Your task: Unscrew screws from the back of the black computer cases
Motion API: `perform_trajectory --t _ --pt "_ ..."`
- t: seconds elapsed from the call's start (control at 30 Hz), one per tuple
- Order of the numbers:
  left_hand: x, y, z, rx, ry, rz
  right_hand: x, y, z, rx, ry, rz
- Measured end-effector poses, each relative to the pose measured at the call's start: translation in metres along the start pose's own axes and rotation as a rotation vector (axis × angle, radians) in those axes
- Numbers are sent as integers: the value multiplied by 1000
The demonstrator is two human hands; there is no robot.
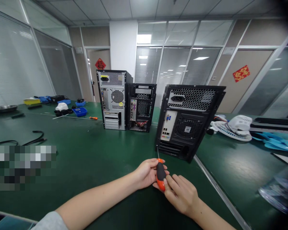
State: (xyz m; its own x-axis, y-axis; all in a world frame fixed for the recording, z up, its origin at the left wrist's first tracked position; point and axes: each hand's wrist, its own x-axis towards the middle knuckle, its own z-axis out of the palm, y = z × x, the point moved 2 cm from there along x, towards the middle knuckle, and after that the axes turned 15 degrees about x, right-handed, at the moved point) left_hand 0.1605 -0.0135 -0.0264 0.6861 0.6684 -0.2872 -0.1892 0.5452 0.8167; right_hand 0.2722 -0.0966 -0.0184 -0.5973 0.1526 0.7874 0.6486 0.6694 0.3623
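Observation:
An orange and black screwdriver [161, 175] is held by both hands in front of the black computer case [188, 123] on the right. Its tip meets the case's lower left corner, or is very near it. My left hand [148, 173] has its fingers around the front part of the handle. At the rear end of the handle, my right hand [180, 194] grips with thumb and fingers. The case's rear panel faces me, with a power socket, a port plate and a fan grille. Whether a screw sits at the tip is too small to tell.
Two more computer cases, one silver-backed [112, 95] and one black [140, 107], stand behind on the green table [98, 163]. Small blue trays [80, 111] and cables lie left. A white fan grille [232, 131], blue blades and a clear plastic container [278, 191] are right.

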Motion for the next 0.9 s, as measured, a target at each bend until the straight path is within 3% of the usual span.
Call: perform_trajectory --t 0.53,0.9 --pt "-1 0 -1 13 52 44 -1 2 -4 29 -22 -25" --pt "0 -4 -2 90 74 31 -4 1 0 29 -141 -75"
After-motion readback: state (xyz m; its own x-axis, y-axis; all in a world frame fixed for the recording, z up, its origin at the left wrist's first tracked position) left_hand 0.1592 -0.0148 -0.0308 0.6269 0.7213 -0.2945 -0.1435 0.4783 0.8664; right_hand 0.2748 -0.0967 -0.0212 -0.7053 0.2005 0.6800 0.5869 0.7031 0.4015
